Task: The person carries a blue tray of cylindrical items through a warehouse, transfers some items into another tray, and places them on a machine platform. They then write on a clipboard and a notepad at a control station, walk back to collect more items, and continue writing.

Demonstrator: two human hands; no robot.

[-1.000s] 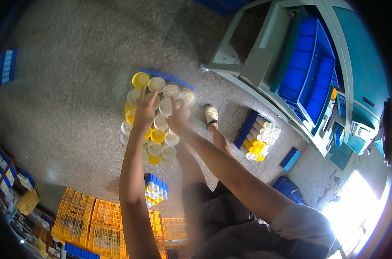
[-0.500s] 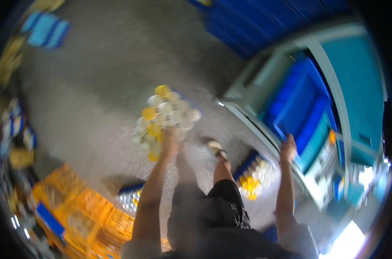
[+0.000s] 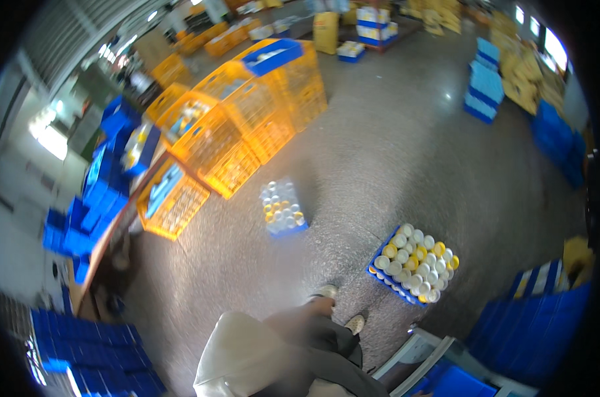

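Blue and shallow, a plastic tray (image 3: 379, 274) sat on the grey speckled floor (image 3: 392, 152) just ahead and to the right of the person's shoes (image 3: 325, 291). It was packed tight with round white and yellow cups (image 3: 416, 261), standing open side up in rows. A second, smaller blue tray (image 3: 288, 229) lay further out, well apart from the first, holding a looser batch of clear and yellow cups (image 3: 280, 205).

Beyond it stood a cluster of yellow slatted crates (image 3: 260, 112), some stacked, one topped by a blue bin (image 3: 271, 55). Another yellow crate (image 3: 171, 202) near the left held pale blue and white items too blurred to name. Stacks of blue bins (image 3: 91, 198) lined the left side, with more at the lower left (image 3: 82, 357) and lower right (image 3: 531, 324).

Only the person's pale sleeve (image 3: 237, 357) and dark trousers (image 3: 316, 341) appeared at the bottom edge. Neither hand appeared, so their grip could not be told, and nothing was seen held.
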